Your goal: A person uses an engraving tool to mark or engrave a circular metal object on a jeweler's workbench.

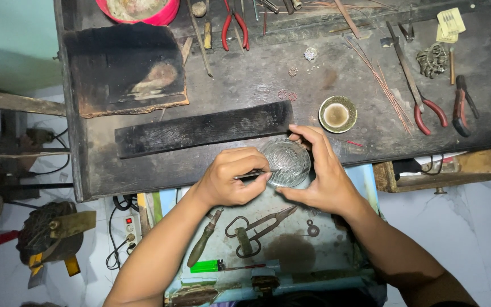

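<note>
A clear patterned glass bowl (285, 162) rests at the near edge of the dark workbench (228, 85). My right hand (320, 173) cups its right side, fingers on the far rim and thumb on the near rim. My left hand (231, 177) is closed around thin metal tweezers (255, 174) whose tip reaches into the bowl from the left. What lies inside the bowl is too small to make out.
A blue tray (291, 250) below holds scissors (259, 227), a wooden-handled tool (202, 244), a green lighter (206, 266). On the bench: a black slab (200, 129), charred block (123, 68), small round dish (337, 114), red-handled pliers (234, 25), thin rods (379, 79), red bowl (137, 10).
</note>
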